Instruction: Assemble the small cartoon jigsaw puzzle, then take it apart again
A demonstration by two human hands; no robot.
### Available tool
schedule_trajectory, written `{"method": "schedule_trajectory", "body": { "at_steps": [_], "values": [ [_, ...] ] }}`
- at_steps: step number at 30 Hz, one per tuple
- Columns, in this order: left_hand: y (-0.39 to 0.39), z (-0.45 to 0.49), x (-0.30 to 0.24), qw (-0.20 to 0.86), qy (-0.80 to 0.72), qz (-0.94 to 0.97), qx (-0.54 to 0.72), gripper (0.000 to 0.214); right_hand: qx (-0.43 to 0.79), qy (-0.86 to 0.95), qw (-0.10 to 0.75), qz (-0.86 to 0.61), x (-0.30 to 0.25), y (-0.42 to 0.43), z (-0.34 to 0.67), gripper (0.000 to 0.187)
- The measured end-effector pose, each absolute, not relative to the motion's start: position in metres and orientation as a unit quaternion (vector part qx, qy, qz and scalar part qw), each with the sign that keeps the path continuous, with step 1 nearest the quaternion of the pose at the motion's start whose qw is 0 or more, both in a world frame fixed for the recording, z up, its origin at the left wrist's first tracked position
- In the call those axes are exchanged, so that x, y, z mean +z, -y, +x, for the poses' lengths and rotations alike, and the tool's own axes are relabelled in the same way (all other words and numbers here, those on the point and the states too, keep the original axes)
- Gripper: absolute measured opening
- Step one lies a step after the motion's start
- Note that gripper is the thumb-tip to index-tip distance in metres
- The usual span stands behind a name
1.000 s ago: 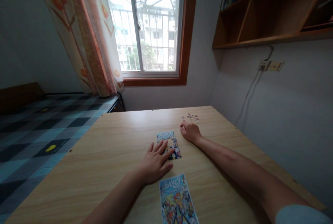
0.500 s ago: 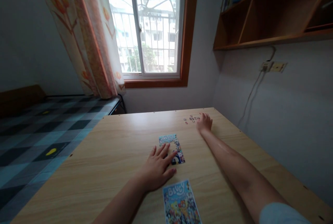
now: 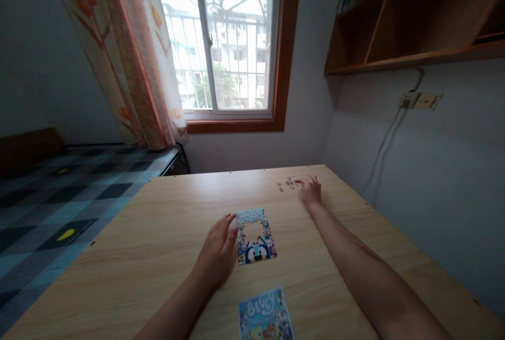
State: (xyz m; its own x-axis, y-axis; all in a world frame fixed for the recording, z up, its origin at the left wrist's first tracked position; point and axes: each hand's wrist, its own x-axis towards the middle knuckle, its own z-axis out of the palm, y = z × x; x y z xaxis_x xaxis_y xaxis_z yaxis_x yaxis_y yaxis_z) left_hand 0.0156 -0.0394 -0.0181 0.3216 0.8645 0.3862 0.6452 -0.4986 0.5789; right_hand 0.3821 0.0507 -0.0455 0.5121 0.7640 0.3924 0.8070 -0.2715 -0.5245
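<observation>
A small, partly assembled cartoon jigsaw puzzle (image 3: 254, 236) lies in the middle of the wooden table (image 3: 158, 235), with a gap in its centre. My left hand (image 3: 218, 253) rests flat beside the puzzle's left edge, fingers extended and touching that edge. My right hand (image 3: 310, 191) reaches far forward to a small scatter of loose puzzle pieces (image 3: 289, 184) near the table's far edge, its fingers curled onto them. Whether a piece is pinched I cannot make out. A printed reference card (image 3: 265, 320) with the same picture lies near the table's front edge.
A window (image 3: 229, 40) with a patterned curtain (image 3: 126, 61) is straight ahead. A bed with a checked cover (image 3: 63, 192) stands left of the table. Wooden wall shelves (image 3: 410, 13) hang at upper right, above a wall socket with a cable (image 3: 410, 100).
My left hand slid off the top of the puzzle to its left edge, uncovering the picture. My right hand moved from beside the puzzle out to the loose pieces and has stayed there.
</observation>
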Motion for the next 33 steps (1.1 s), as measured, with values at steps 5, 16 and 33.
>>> {"method": "schedule_trajectory", "body": {
  "at_steps": [5, 16, 33],
  "values": [
    [0.039, 0.017, -0.02, 0.161, -0.478, 0.793, 0.341, 0.051, -0.002, 0.509, 0.299, -0.807, -0.047, -0.052, 0.377, 0.035],
    [0.037, 0.016, -0.022, 0.157, -0.466, 0.809, 0.322, 0.051, 0.004, 0.54, 0.288, -0.791, -0.042, -0.052, 0.376, 0.039],
    [0.041, 0.017, -0.017, 0.156, -0.465, 0.814, 0.312, 0.05, -0.087, 0.54, 0.228, -0.805, -0.03, -0.032, 0.37, 0.041]
  ]
}}
